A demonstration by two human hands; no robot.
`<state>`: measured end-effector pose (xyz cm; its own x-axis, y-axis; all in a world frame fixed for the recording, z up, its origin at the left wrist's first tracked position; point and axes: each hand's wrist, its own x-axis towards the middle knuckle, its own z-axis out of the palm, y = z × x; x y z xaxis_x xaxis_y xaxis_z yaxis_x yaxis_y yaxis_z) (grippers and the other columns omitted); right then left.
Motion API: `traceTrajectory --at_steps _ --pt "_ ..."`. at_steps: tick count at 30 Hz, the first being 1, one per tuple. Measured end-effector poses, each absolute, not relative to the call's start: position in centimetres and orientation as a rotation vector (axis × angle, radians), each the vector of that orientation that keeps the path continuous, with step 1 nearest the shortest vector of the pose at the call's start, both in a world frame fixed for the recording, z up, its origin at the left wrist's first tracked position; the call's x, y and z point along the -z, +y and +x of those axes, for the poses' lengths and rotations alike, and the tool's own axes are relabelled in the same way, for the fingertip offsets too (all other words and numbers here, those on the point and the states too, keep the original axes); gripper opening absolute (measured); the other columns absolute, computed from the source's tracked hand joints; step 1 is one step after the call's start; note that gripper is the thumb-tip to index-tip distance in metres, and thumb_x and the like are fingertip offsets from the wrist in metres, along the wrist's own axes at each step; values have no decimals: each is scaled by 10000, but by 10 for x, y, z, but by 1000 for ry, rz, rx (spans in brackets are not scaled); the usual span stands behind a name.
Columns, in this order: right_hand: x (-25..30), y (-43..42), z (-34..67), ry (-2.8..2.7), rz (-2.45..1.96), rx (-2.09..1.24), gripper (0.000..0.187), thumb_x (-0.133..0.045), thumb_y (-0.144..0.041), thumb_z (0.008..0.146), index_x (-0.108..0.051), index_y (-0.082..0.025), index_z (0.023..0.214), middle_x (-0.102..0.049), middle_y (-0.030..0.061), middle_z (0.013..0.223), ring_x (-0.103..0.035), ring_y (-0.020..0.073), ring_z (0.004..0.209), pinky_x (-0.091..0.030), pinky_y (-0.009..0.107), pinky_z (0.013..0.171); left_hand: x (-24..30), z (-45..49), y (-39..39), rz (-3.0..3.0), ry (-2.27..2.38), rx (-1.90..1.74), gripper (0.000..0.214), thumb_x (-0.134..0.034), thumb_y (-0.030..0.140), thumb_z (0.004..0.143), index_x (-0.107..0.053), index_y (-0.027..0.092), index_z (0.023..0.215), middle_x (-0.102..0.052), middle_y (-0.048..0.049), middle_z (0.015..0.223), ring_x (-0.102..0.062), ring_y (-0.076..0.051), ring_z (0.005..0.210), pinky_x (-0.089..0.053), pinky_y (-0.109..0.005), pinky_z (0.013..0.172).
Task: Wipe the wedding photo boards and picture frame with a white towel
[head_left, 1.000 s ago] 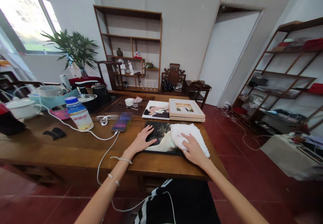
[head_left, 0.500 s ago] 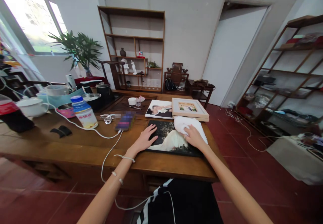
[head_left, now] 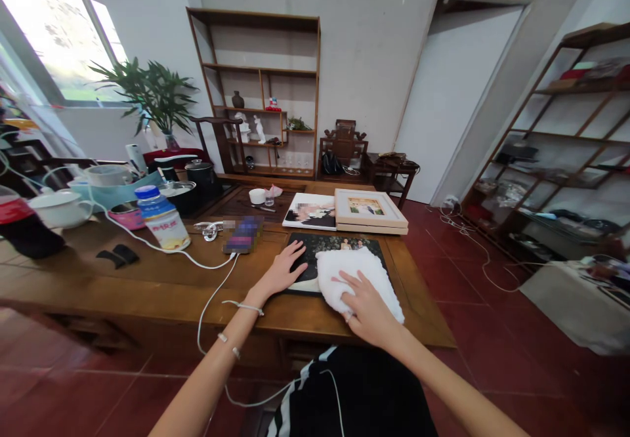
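A dark photo panel (head_left: 309, 253) with a pale dress in its picture lies flat near the table's front edge. Over its right part and lower edge spreads a white cloth (head_left: 381, 279), hiding much of the image. My right hand (head_left: 361, 302) presses on this cloth, fingers bent and somewhat apart, the thumb side against the fabric. On the panel's left edge rests my left hand (head_left: 285, 268), fingers stretched out and spread, holding nothing.
Behind the panel lie another photo print (head_left: 308, 210) and a light wooden picture frame (head_left: 371, 226). To the left are a phone (head_left: 245, 235) on a white cable, a blue-capped bottle (head_left: 162, 219), a cola bottle (head_left: 29, 227) and pots. The wooden table (head_left: 428, 306) ends at right.
My right hand and the white cloth have moved toward me and slightly left, from the panel's upper right. Two small figures in the picture are now uncovered. My left hand stays put.
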<state>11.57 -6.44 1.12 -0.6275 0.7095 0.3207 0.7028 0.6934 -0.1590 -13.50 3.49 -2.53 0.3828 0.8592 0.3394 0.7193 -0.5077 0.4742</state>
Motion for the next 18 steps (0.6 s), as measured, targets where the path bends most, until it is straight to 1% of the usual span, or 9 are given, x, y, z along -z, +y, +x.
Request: traceTrajectory --at_steps 3,5,8,11,15,18 --pt "-13 -44 123 -2540 -1156 0 180 -499 -116 720 -599 -185 851 -497 114 1299 -337 226 1278 -201 473 1069 25 -135 34 2418 1395 -811 502 -404 443 866 -428 194 1303 -332 -100 1434 -251 -257 1340 -271 -517 1042" --pt "-14 -16 130 -2499 -1249 49 179 -502 -131 737 -608 -173 875 -497 141 1292 -382 236 1247 -233 464 1053 25 -136 35 2424 1387 -820 511 -411 444 863 -430 184 1302 -334 -106 1432 -253 -257 1339 -270 -511 1047" --pt "-16 28 138 -2415 -1383 111 201 -501 -140 752 -615 -160 916 -516 155 1264 -441 259 1194 -269 467 1024 26 -136 37 2417 1368 -828 516 -417 454 859 -428 194 1305 -343 -97 1428 -252 -257 1340 -259 -510 1056" --pt "-17 52 140 -2368 -1422 134 202 -484 -138 766 -619 -147 916 -535 172 1232 -451 278 1179 -275 488 1005 27 -137 38 2411 1357 -825 525 -414 463 858 -422 196 1310 -338 -95 1431 -245 -258 1343 -250 -511 1060" --pt "-13 33 132 -2387 -1389 128 194 -497 -134 753 -620 -145 903 -506 187 1265 -412 277 1217 -243 497 1023 28 -136 38 2384 1374 -840 546 -426 459 854 -381 202 1334 -331 -95 1435 -248 -248 1343 -247 -491 1067" --pt "-11 -8 121 -2469 -1246 70 182 -510 -114 722 -616 -171 858 -493 156 1291 -354 254 1265 -195 495 1055 28 -135 38 2339 1409 -847 547 -400 444 868 -340 202 1355 -333 -93 1435 -259 -234 1339 -245 -469 1072"
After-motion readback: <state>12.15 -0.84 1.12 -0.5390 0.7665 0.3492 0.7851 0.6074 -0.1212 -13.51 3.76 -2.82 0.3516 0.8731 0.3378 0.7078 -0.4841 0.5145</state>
